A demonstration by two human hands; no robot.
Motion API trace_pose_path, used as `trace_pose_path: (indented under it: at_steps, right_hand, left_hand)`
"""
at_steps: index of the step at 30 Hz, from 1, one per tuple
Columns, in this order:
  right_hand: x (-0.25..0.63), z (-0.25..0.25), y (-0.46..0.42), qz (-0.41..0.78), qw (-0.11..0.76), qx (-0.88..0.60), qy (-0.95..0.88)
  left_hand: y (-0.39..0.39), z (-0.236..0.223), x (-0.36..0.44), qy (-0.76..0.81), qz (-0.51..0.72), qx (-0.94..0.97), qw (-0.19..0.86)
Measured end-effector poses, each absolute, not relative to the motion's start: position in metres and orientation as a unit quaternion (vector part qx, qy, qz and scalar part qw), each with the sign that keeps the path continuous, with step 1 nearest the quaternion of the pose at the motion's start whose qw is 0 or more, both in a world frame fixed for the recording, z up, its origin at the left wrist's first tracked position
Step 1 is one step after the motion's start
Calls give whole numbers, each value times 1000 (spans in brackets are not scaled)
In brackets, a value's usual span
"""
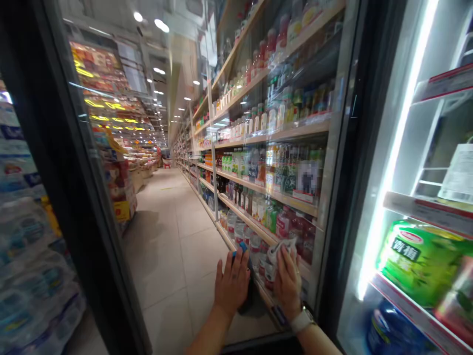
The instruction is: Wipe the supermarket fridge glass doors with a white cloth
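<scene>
A glass door (199, 276) of a lit cooler stands in front of me, framed in black. My left hand (232, 283) lies against the pane with its fingers stretched upward, over a dark thing with a blue edge (243, 245); most of that thing is hidden under the hand, so its kind is unclear. To the right of it, my right hand (287, 276) presses a crumpled white cloth (283, 245) against the glass. A watch with a pale band (302, 320) is on the right wrist.
Through the glass, shelves of bottled drinks (254, 185) run along a tiled aisle (166, 246). At right, the cooler's inside shelf (424, 310) holds a green package (421, 261) and a blue one (391, 330). Wrapped bottle packs (33, 276) are stacked at left, beyond the black door frame (74, 197).
</scene>
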State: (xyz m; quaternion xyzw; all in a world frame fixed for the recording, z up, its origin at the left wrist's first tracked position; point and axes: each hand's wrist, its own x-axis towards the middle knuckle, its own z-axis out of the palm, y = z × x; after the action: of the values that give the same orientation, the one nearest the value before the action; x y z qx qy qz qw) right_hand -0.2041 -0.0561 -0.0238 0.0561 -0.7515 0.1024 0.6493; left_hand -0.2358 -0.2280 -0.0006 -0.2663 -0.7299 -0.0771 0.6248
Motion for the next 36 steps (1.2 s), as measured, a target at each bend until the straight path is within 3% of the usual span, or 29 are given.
trace_pose_path:
  at_steps: [7,12,17,21,28,36]
  right_hand:
    - [-197,-90,-84,4,601,169,-781]
    - [-196,-63,-70,-5,586,192,-787]
    - [-200,-26,-48,65,616,92,-780]
    - [-202,-43,-51,86,631,84,-767]
    - [-194,-92,-79,17,591,165,-789]
    - [-194,-40,-58,22,592,162,-789]
  left_hand:
    - [-230,-3,-236,-732,-78,-272,620]
    - [-231,-3,-236,-730,-78,-275,620]
    - [-229,-5,-236,-736,-77,-270,616]
    - [-228,-5,-235,-735,-85,-272,615]
    - [-229,-3,-234,-739,-74,-270,613]
    - [-229,-3,-234,-735,-85,-274,614]
